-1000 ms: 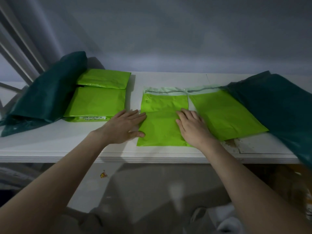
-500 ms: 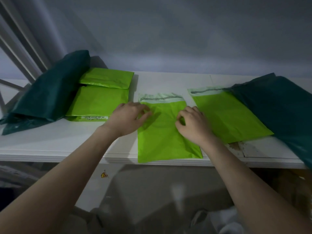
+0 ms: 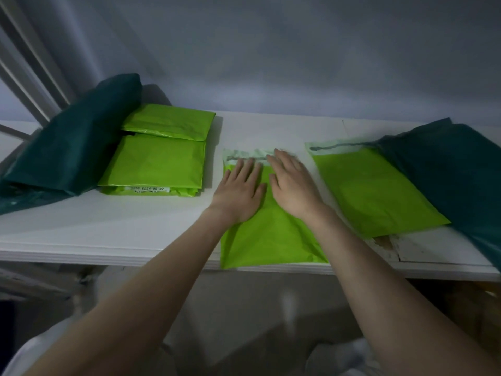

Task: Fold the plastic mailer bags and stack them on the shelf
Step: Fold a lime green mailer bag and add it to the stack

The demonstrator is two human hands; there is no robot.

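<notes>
Left hand (image 3: 238,194): fingers straight and spread, palm flat on the mailer's upper left.
Right hand (image 3: 294,185): fingers straight, flat on the upper right, fingertips at the flap.
Lime-green mailer bag (image 3: 271,240): unfolded, pale adhesive flap at the far end, near edge overhanging the white shelf (image 3: 108,226).
Position: under both hands, between the folded green stack (image 3: 157,164) and a second flat mailer (image 3: 374,194).
Arms: bare, extended forward, converging.

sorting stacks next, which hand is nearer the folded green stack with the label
Left. The left hand lies flat just right of the labelled stack; the right hand lies farther right.
</notes>
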